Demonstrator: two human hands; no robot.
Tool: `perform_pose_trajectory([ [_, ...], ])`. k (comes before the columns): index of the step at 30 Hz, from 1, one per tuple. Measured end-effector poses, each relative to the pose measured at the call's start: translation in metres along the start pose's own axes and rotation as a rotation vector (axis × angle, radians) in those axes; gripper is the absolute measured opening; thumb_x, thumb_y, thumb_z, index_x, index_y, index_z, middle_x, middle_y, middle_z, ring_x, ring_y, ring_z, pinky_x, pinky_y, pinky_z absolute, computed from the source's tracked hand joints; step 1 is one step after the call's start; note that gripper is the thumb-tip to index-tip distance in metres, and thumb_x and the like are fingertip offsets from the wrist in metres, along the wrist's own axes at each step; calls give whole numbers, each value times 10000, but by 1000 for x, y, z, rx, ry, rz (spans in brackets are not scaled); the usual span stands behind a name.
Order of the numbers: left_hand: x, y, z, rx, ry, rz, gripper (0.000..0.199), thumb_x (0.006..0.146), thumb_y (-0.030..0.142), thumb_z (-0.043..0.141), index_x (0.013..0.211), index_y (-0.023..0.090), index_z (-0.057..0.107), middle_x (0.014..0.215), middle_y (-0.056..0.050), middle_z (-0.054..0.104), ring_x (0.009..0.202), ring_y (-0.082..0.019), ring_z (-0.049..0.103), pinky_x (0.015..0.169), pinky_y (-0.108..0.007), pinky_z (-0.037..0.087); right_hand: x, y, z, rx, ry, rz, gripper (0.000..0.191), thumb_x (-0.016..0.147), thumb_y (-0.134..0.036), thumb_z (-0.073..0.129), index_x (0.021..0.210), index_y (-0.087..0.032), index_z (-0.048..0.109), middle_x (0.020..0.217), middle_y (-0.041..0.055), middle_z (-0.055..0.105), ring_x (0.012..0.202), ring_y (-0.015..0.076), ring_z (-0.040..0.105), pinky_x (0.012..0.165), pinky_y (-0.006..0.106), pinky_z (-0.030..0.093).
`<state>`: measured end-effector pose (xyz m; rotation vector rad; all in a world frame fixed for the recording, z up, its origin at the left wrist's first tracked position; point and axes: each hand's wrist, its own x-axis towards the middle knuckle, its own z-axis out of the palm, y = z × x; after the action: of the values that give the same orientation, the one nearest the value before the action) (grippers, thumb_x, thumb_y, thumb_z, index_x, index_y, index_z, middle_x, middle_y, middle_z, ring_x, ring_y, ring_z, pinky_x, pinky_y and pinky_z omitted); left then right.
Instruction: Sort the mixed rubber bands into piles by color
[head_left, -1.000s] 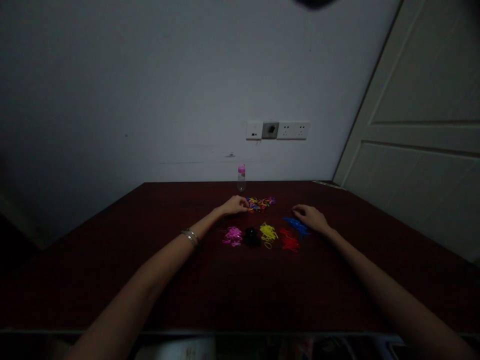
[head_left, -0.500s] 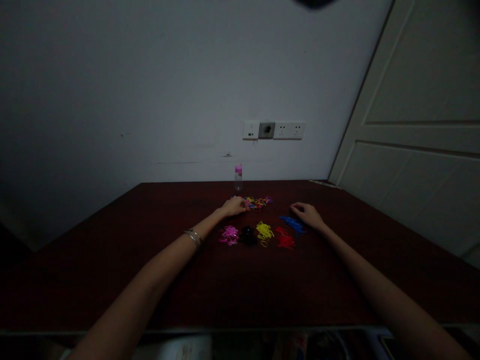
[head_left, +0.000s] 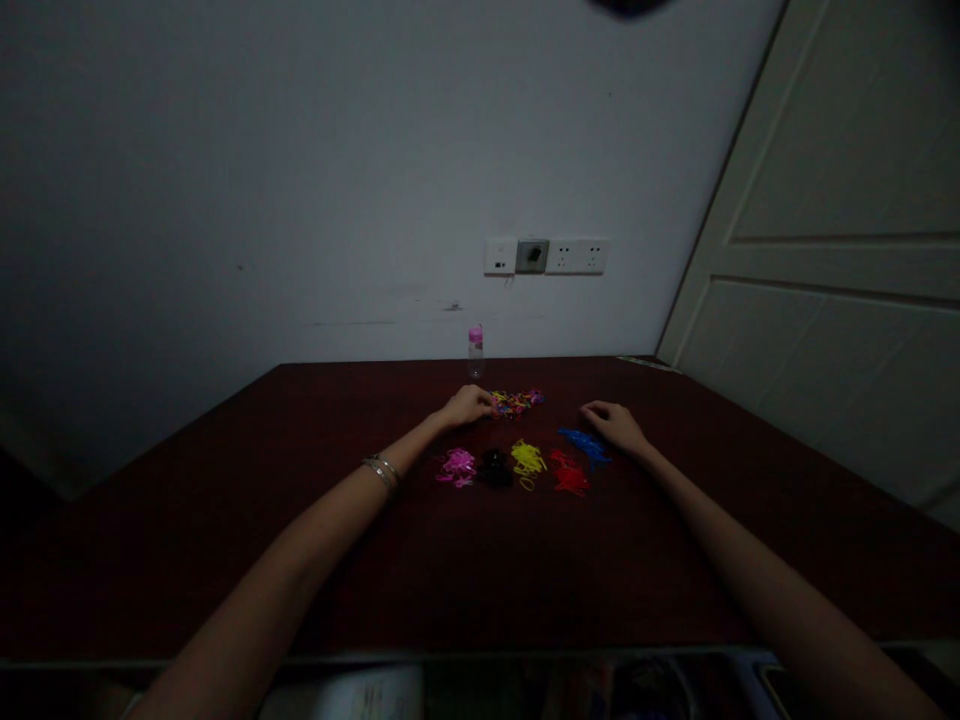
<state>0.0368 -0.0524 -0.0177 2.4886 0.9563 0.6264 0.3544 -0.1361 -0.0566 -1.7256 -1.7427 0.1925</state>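
Change: scant — left hand point(head_left: 469, 404) stays at 9 o'clock of mixed pile point(head_left: 516, 403), so work there seems ongoing | Grip: left bent towards a pinch, right hand point(head_left: 613, 424) loosely curled; closure or hold — cannot tell | Around: blue pile point(head_left: 586, 446) at right hand's 8 o'clock; bottle point(head_left: 475, 354) at left hand's 12; left hand hides mixed pile's edge
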Motion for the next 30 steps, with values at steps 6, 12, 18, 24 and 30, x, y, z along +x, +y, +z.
perform_pose_trajectory([
  [6,2,36,6,-67,-77,28,182,699,235,607,781,116,719,698,-18,649,643,-104,523,612,-203,363,0,-2,-1,0,-4,9,353,800,-416,445,947,-187,671,928,77,694,842,223,629,762,320,470],
  [12,8,75,31,-62,-237,124,168,704,181,588,792,120,718,633,-8,632,581,-89,512,577,-193,357,-1,-1,-1,10,-3,14,348,803,-420,443,937,-193,671,891,66,699,801,210,635,752,312,475],
  [18,10,90,46,-61,-312,229,159,692,153,602,793,125,722,658,-11,654,595,-88,527,579,-181,360,0,0,0,26,19,12,353,799,-413,446,940,-182,671,925,70,696,829,207,635,747,302,478],
  [24,12,82,47,-162,-315,160,177,714,219,613,818,130,726,778,-31,690,690,-112,573,640,-183,392,0,1,0,57,18,-22,343,797,-373,443,932,-159,674,921,76,697,828,204,632,771,300,472],
  [30,7,38,23,-208,-33,7,296,723,364,597,799,107,722,682,-19,649,638,-110,518,584,-199,360,0,2,-1,44,18,-18,340,798,-366,439,929,-158,675,893,72,699,810,206,631,753,302,472],
])
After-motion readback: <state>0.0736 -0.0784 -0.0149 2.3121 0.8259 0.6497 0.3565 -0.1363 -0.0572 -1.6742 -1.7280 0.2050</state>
